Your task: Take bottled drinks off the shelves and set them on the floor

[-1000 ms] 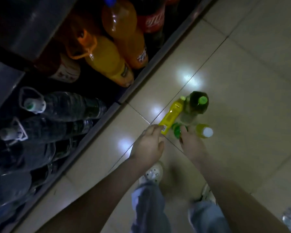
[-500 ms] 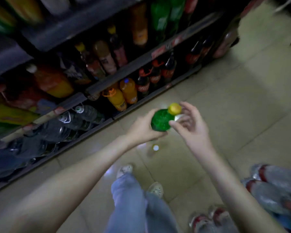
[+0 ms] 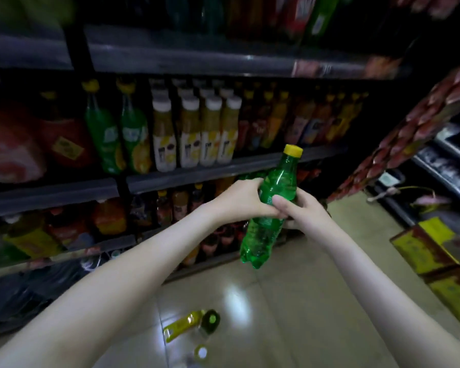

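Two grips logged, as I see it: left hand (image 3: 246, 197) and right hand (image 3: 302, 212) clasp the tilted green yellow-capped plastic bottle (image 3: 262, 239) above the pale tiled floor (image 3: 308, 301).

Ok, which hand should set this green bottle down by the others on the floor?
Left, probably. Left hand and right hand both grip the green bottle, but the left wraps its middle and the floor bottles lie nearer that arm.
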The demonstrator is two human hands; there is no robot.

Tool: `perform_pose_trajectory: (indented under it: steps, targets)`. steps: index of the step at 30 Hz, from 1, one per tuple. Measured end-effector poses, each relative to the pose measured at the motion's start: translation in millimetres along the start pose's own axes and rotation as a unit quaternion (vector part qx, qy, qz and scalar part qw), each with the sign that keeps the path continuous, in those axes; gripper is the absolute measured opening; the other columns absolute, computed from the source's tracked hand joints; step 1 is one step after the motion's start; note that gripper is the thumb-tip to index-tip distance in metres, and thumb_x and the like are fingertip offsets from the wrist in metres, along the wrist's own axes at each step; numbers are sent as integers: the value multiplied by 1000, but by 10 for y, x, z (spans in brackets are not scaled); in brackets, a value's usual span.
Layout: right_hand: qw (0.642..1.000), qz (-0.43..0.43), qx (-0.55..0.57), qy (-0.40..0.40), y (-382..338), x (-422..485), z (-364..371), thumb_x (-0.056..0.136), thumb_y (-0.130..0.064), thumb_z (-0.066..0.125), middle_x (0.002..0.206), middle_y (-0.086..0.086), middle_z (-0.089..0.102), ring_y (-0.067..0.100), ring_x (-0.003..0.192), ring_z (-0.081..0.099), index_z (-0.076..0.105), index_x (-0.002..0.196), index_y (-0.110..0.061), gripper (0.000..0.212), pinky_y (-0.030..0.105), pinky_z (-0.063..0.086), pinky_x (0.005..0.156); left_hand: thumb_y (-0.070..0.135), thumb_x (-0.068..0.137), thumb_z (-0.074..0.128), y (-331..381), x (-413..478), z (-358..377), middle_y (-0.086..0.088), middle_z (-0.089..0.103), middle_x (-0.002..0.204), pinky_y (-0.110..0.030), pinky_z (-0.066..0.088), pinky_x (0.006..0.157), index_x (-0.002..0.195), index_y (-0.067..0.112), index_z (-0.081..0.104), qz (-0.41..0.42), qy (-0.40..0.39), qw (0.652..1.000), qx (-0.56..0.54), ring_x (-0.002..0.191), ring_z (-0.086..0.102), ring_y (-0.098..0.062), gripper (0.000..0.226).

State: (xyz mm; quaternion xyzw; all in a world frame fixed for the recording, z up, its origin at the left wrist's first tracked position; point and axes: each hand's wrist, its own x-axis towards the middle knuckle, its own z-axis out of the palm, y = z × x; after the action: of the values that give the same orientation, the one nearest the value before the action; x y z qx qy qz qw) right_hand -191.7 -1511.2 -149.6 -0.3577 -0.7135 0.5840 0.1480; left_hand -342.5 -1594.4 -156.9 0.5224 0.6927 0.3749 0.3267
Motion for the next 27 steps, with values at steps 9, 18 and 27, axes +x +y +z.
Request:
perform_pose_trajectory:
  steps: [9,18,27]
  targets:
    - [982,-130,120,69,-878,652,-968,75,-42,63,93,11,75,27,83,72,68,102,-12,41,44,58,71,48,76,75,889,805,-293,15,54,112,-10,43,73,134,27,42,48,54,996,47,95,54,-1,69]
    - [967,-230,89,-65,-1160,1390,-2277,69,-18,77,108,10,72,26,95,70,60,115,-12,49,38,59,79,40,67,81,1875,1803,-14,15,69,104,-23,50,88,115,34,65,79,232,968,60,98,61,0,50]
    - [917,-379,85,87,-1650,2083,-2943,69,-18,84,102,-3,71,10,95,68,58,114,-17,52,31,53,84,42,85,68,2334,2541,-311,-3,41,147,-21,25,109,145,21,38,80,394,895,195,135,36,-14,70]
